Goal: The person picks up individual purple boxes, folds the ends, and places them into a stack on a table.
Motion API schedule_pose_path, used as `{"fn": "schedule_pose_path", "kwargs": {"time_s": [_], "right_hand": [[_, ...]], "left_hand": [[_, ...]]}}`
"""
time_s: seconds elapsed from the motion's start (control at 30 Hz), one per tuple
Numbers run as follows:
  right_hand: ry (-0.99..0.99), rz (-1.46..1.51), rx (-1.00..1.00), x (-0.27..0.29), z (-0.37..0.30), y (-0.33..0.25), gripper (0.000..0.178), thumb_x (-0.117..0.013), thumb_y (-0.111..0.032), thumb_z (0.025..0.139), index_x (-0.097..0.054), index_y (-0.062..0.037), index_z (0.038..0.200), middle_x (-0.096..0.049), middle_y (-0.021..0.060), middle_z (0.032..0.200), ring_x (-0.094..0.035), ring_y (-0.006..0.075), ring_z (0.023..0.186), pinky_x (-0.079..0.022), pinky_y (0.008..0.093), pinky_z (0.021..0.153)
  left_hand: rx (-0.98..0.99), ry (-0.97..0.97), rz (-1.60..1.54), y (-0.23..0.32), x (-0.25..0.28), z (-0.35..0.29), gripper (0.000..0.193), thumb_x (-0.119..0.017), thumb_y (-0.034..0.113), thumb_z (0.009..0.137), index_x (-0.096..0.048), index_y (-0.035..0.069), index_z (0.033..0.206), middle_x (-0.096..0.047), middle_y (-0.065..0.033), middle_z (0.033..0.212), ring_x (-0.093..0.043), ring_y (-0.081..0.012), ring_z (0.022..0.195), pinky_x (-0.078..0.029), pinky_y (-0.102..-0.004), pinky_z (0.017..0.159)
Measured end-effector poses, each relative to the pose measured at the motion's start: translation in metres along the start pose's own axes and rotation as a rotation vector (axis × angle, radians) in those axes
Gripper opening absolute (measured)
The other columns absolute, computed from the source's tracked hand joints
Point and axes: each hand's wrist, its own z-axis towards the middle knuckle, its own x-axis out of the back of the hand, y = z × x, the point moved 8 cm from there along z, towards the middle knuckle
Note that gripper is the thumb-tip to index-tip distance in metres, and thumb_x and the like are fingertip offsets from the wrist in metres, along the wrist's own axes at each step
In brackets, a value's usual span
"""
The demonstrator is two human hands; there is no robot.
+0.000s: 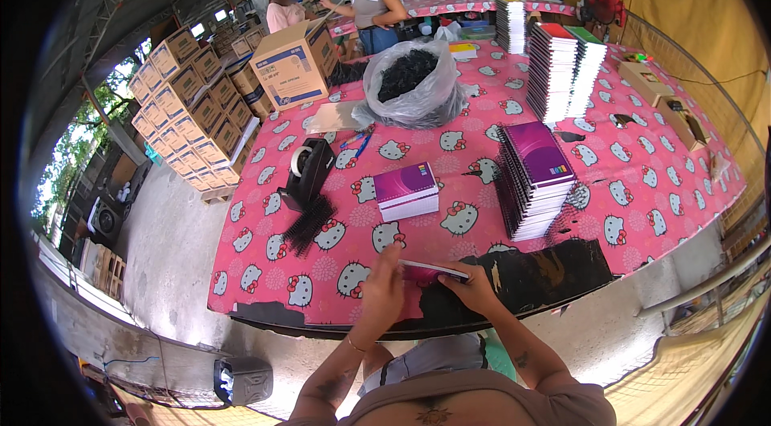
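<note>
A thin purple-covered notebook (430, 270) is held tilted, just above the table's near edge. My right hand (474, 288) grips its right end, thumb on top. Against its left end stands my left hand (384, 289), fingers stretched upward; their far side is hidden. Beyond my hands lies a short stack of purple notebooks (406, 191) with white page edges. To the right rises a tall stack of spiral-bound purple notebooks (534, 177). A bundle of black binding coils (309, 224) lies left of the short stack, beside a black tape dispenser (307, 173).
The pink patterned table (462, 218) has a torn black patch along its near edge. Farther back are a plastic bag of black coils (409, 77), a cardboard box (295, 65), and stacks of red (552, 73) and green notebooks (586, 73). Two people stand at the far left.
</note>
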Motion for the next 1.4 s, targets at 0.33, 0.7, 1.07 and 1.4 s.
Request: {"fn": "schedule_pose_path", "kwargs": {"time_s": [0.33, 0.7, 1.07, 1.4], "right_hand": [[0.012, 0.012, 0.002, -0.007, 0.006, 0.007, 0.032, -0.068, -0.003, 0.092, -0.068, -0.0038, 0.124, -0.075, 0.0085, 0.102, -0.063, 0.0095, 0.089, -0.05, 0.0261, 0.082], [0.162, 0.131, -0.03, -0.021, -0.003, 0.003, 0.03, -0.066, 0.0, 0.093, -0.068, -0.0006, 0.123, -0.073, 0.0084, 0.107, -0.064, 0.0103, 0.097, -0.05, 0.0259, 0.086], [0.146, 0.076, 0.008, -0.012, 0.009, -0.008, 0.029, -0.066, -0.002, 0.093, -0.068, 0.0002, 0.122, -0.073, 0.0075, 0.106, -0.065, 0.0107, 0.095, -0.051, 0.027, 0.086], [0.061, 0.28, -0.056, -0.002, 0.011, -0.004, 0.03, -0.066, -0.001, 0.094, -0.068, 0.0005, 0.123, -0.071, 0.0045, 0.107, -0.063, 0.0105, 0.097, -0.049, 0.0258, 0.089]], "left_hand": [[0.054, -0.107, -0.068, -0.014, 0.016, 0.01, 0.025, -0.061, 0.012, 0.097, -0.065, 0.001, 0.119, -0.066, -0.0153, 0.086, -0.063, -0.026, 0.066, -0.048, -0.0344, 0.06], [0.045, -0.052, -0.066, -0.017, 0.015, 0.01, 0.024, -0.061, 0.009, 0.097, -0.068, 0.001, 0.118, -0.065, -0.0132, 0.083, -0.06, -0.0224, 0.063, -0.046, -0.0329, 0.058], [0.125, -0.026, 0.005, -0.026, 0.031, 0.021, 0.021, -0.066, 0.009, 0.094, -0.071, 0.002, 0.113, -0.066, -0.0145, 0.085, -0.064, -0.0251, 0.069, -0.049, -0.0333, 0.061], [-0.014, -0.001, -0.074, -0.009, 0.037, 0.031, 0.019, -0.073, 0.004, 0.087, -0.072, 0.002, 0.105, -0.068, -0.0132, 0.09, -0.068, -0.0259, 0.077, -0.052, -0.0328, 0.064]]}}
